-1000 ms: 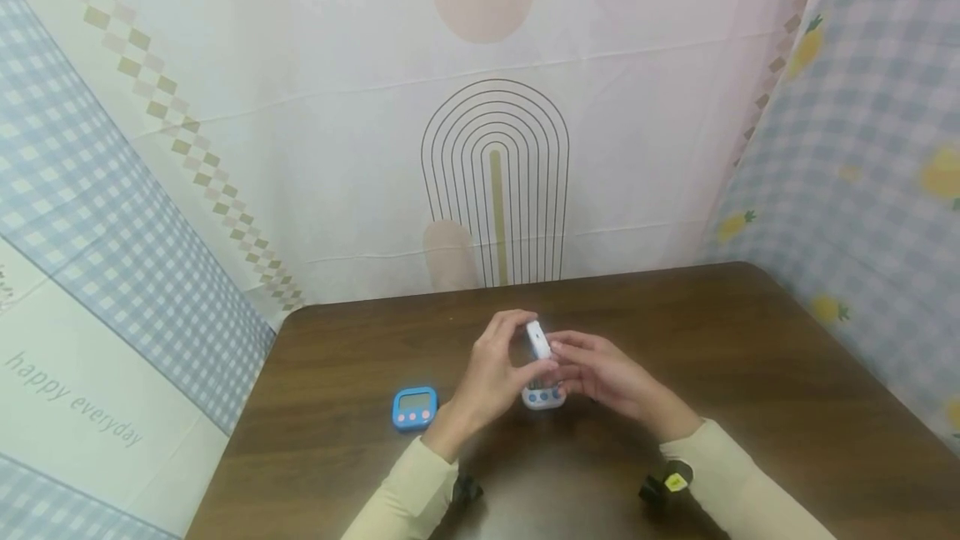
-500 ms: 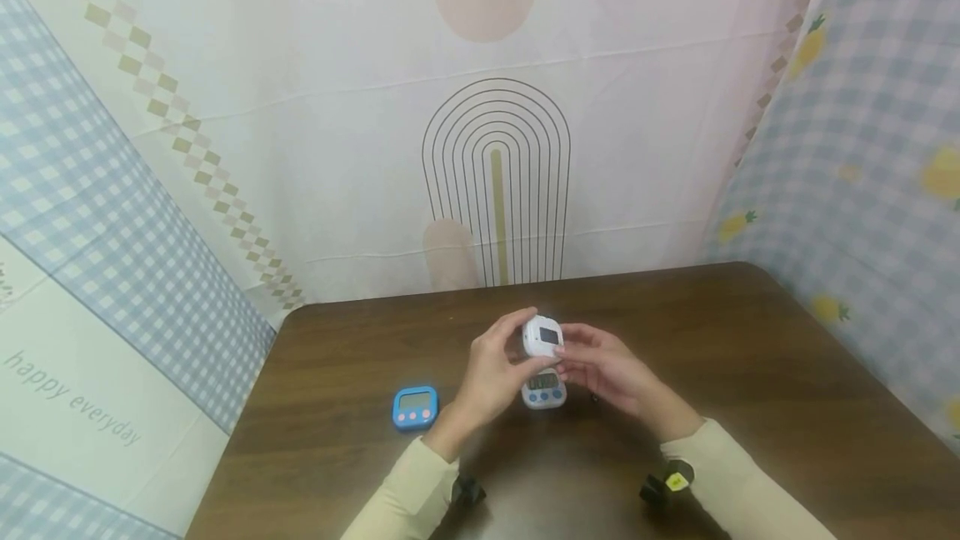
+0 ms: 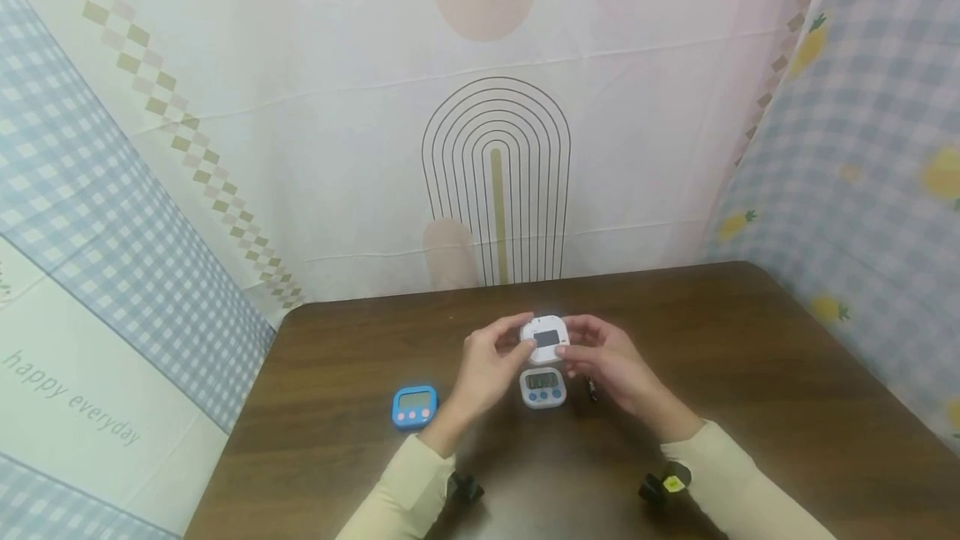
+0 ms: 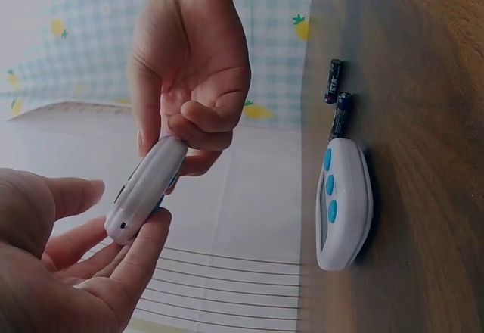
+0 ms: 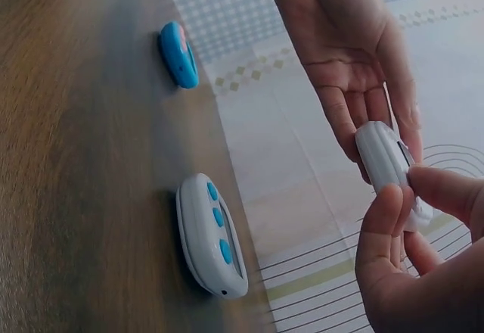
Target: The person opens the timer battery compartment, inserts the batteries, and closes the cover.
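A white digital timer [image 3: 546,338] is held up between both hands, its back with a dark rectangle facing the head camera. My left hand [image 3: 486,367] grips its left side, fingers beneath it in the left wrist view. The right hand [image 3: 611,367] pinches its other side, thumb on the back in the right wrist view. Blue buttons show on the timer's far face in the left wrist view. Just below the hands, a second white timer [image 3: 543,394] with blue buttons and digits on its display lies face up on the table.
To the left lies a blue timer [image 3: 414,408] with pink buttons on the brown wooden table [image 3: 337,490]. Small dark batteries [image 4: 333,81] lie beside the white timer, near the right hand. A printed cloth [image 3: 360,148] hangs behind the table.
The held timer has turned from edge-on to show its back to the head camera. Both hands stay close over the second timer, which is now less covered.
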Tool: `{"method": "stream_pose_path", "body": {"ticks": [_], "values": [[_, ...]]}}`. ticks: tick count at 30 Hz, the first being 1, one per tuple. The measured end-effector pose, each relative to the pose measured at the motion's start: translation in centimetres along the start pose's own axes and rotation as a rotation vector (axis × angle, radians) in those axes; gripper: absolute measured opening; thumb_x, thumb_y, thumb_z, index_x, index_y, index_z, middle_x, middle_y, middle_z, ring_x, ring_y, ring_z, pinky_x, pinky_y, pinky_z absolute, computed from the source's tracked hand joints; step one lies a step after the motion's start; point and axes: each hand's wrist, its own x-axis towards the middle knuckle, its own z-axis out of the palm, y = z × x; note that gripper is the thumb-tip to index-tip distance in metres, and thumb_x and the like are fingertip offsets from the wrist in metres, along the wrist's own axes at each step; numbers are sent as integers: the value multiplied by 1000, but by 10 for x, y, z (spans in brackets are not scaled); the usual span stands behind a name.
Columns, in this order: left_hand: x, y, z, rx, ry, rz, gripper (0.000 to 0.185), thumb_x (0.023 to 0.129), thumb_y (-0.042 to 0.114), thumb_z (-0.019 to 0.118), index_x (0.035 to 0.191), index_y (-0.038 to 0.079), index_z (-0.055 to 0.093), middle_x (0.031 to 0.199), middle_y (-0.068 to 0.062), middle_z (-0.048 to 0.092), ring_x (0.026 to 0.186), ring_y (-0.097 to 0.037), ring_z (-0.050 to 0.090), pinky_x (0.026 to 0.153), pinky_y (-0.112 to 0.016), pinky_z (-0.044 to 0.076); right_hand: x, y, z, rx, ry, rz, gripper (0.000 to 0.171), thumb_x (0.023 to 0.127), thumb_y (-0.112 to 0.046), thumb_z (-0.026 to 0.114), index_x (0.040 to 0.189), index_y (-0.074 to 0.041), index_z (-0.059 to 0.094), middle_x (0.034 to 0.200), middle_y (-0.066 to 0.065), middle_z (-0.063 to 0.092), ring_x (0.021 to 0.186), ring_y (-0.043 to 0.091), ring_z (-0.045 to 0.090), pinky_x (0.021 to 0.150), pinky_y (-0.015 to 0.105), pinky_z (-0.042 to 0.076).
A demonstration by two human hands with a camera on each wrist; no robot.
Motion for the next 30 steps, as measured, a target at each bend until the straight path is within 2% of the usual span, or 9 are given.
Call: {"method": "stream_pose_path", "body": {"ticks": [6, 12, 16, 22, 26, 30], "values": [[0, 0, 0, 0, 8, -9, 34, 98, 3, 73, 132, 6, 71, 125, -18, 75, 114, -32, 75, 95, -32, 63, -3, -1, 2, -64, 25, -61, 56, 92, -12, 81, 141, 2, 58, 119, 17, 66, 91, 24, 69, 77, 33, 63], [1, -3, 0, 4, -5, -36, 36, 97, 1, 74, 132, 7, 71, 125, -16, 75, 110, -30, 76, 87, -29, 65, -4, -2, 3, -120, 41, -109, 51, 91, -14, 83, 137, -3, 64, 117, 20, 65, 91, 26, 71, 76, 36, 64], [0, -2, -1, -4, -5, -47, 36, 97, 2, 74, 132, 8, 71, 126, -16, 75, 108, -29, 77, 85, -28, 65, -4, -4, 3, -147, 31, -133, 51, 92, -16, 82, 138, -4, 63, 119, 21, 65, 93, 26, 73, 77, 37, 64], [-1, 2, -2, -20, 10, -54, 38, 96, 2, 75, 134, 8, 71, 127, -14, 75, 108, -29, 77, 86, -29, 65, -4, -6, 6, -175, -23, -135, 53, 97, -20, 78, 142, -1, 57, 122, 22, 72, 93, 34, 75, 80, 46, 66], [-1, 3, -1, -27, 20, -61, 38, 96, 3, 75, 133, 9, 72, 128, -14, 75, 109, -29, 77, 87, -29, 65, -5, -7, 7, -228, -54, -119, 50, 100, -25, 75, 141, -4, 57, 111, 22, 74, 79, 32, 71, 71, 40, 65], [-1, 3, -1, -33, 24, -69, 37, 97, 4, 75, 133, 8, 72, 128, -14, 75, 109, -28, 77, 87, -30, 65, -6, -5, 8, -261, -90, -112, 50, 102, -30, 72, 142, -5, 55, 91, 22, 69, 66, 22, 62, 57, 29, 55]]}}
